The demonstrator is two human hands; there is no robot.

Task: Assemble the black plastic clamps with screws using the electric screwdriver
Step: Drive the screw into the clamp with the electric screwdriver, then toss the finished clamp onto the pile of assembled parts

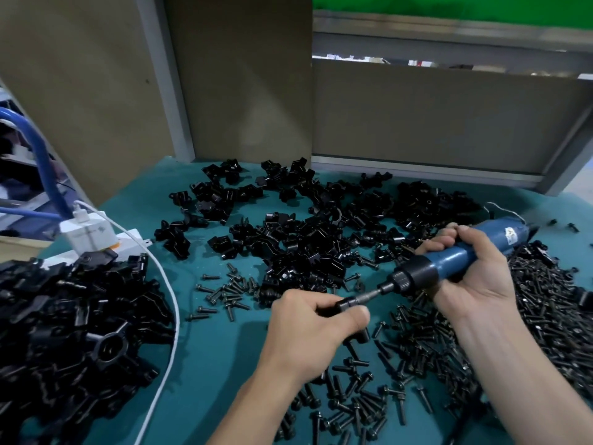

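Fastening seems far from finished: left hand (308, 322) grips one black plastic clamp (343, 306), right hand (475, 271) grips the blue electric screwdriver (455, 256); many loose black clamps (305, 232) wait.

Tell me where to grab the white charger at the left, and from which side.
Pinch the white charger across its two broad flat faces, coming from above and the right. It stands upright on the power strip; its white cable leaves the top, blue hoses crowd its left, and a clamp pile lies in front.
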